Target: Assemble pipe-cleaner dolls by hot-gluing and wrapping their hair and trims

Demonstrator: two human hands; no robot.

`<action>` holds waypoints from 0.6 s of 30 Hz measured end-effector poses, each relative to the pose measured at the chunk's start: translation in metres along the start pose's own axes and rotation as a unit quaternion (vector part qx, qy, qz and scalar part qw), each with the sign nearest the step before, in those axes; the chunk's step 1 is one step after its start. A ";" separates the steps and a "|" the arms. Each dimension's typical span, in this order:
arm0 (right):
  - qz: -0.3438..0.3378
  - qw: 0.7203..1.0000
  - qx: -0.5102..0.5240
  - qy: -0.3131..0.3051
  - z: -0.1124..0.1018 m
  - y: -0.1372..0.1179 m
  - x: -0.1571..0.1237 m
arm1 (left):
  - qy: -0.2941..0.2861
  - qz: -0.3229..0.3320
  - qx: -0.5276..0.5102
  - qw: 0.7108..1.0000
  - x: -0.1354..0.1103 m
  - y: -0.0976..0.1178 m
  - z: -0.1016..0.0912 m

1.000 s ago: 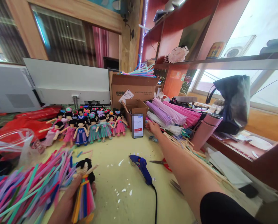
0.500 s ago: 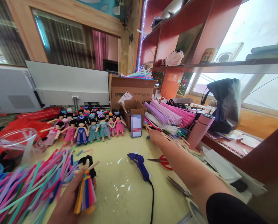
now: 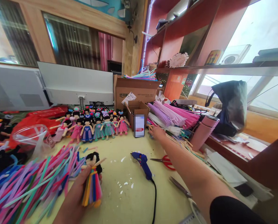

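My left hand (image 3: 79, 189) is closed around a pipe-cleaner doll (image 3: 92, 183) with black hair and a striped skirt of yellow, blue, pink and red. The doll is upright over the table, its arms beige. My right hand (image 3: 157, 133) reaches far out beside the propped phone (image 3: 139, 126), at the edge of the pipe-cleaner heap. Its fingers look pinched together near beige stems; what they hold is too small to make out. Between the hands lies a blue glue gun (image 3: 142, 165), its black cord running toward me. Red-handled scissors (image 3: 168, 162) lie under my right forearm.
Finished dolls (image 3: 108, 126) stand in rows at the back left. Loose coloured pipe cleaners (image 3: 36, 180) cover the left side. Cardboard boxes (image 3: 139, 90) stand behind the phone. Pink and lilac bundles (image 3: 170, 113), a pink flask (image 3: 204, 132) and more scissors (image 3: 179, 186) are on the right.
The whole view has shifted a little to the left, so things appear farther right. My left hand still holds the doll, and my right hand stays by the heap with its fingers drawn in.
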State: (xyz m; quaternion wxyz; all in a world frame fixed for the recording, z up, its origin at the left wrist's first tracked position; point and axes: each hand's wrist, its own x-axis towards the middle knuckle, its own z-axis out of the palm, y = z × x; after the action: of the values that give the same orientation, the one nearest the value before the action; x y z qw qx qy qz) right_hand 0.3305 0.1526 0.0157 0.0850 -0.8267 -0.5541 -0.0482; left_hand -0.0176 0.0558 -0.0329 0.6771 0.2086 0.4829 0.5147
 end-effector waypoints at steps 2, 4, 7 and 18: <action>-0.013 0.999 0.022 0.034 -0.020 -0.003 -0.008 | -0.001 0.001 -0.004 1.000 -0.003 0.000 0.003; -0.036 0.995 0.049 0.074 -0.043 -0.008 -0.025 | -0.011 0.007 -0.018 1.000 -0.007 0.000 0.006; -0.117 0.961 0.165 0.188 -0.074 -0.019 -0.071 | -0.020 0.015 -0.024 0.999 -0.010 0.001 0.010; -0.238 0.848 0.470 -0.065 -0.014 -0.085 -0.195 | -0.114 0.072 -0.004 0.991 -0.021 -0.009 0.012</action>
State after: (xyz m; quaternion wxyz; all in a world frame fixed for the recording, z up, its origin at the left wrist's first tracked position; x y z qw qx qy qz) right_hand 0.1774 0.0041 0.0030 0.4134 -0.5322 -0.6942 0.2531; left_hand -0.0029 0.0357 -0.0254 0.6899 0.2970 0.3843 0.5368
